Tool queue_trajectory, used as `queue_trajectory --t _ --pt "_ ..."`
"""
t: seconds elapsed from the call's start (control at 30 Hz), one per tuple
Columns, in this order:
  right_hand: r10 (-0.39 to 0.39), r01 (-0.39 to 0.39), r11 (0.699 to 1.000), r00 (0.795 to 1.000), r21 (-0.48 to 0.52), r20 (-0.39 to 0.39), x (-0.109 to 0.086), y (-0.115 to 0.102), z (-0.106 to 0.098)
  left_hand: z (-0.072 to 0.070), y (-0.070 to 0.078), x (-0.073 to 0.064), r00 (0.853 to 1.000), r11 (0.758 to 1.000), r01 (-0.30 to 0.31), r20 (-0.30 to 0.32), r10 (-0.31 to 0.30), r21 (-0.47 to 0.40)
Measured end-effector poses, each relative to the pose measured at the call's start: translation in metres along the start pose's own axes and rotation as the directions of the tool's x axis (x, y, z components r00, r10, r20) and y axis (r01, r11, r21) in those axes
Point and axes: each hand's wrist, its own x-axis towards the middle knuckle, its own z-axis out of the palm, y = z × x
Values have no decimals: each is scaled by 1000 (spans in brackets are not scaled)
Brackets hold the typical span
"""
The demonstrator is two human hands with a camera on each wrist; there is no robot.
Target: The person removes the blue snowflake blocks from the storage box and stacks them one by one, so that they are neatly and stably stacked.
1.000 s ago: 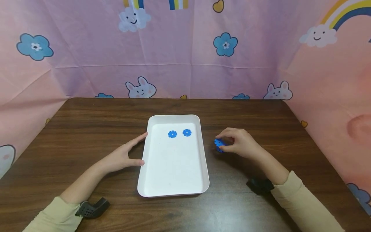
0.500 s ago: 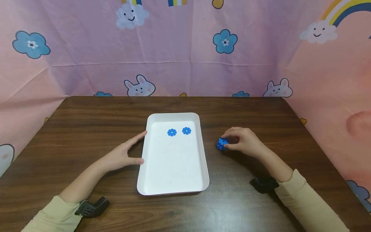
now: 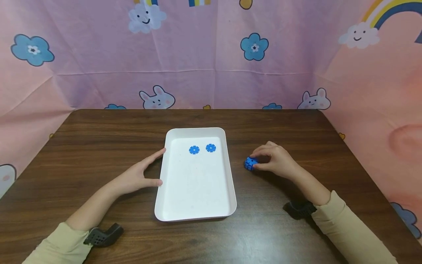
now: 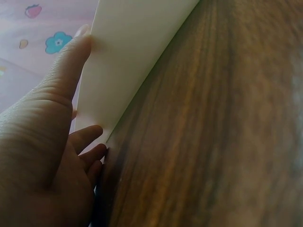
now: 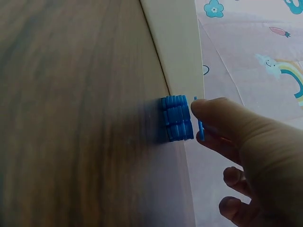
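Observation:
Two flat blue notched discs, a left one (image 3: 194,150) and a right one (image 3: 211,148), lie in the far part of a white tray (image 3: 194,187). My left hand (image 3: 132,178) touches the tray's left wall with thumb and fingers spread. Right of the tray, my right hand (image 3: 277,160) pinches a single blue notched disc (image 5: 200,128) between thumb and finger. In the right wrist view, this disc is just apart from a stack of similar blue discs (image 5: 177,118) standing on the table. From the head view the held disc and the stack look merged.
The tray stands on a dark wooden table (image 3: 115,146). A pink and purple patterned cloth (image 3: 191,55) hangs behind and at the sides. Black devices sit at both wrists, one on the left (image 3: 103,234) and one on the right (image 3: 300,209).
My right hand has shifted slightly to the right, so the pinched disc lines up more closely with the stack. My left hand stays at the tray; the head view has drifted a little.

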Motion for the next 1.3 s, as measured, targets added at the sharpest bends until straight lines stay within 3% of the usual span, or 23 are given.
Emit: queue_trajectory --t 1.0,1.3 --pt "-33 33 999 999 1 24 0 3 3 1 2 1 1000 1000 -13 -1 13 2" --pt "-15 18 994 999 104 -34 7 -2 -7 1 1 -1 1000 1000 2 -5 -1 19"
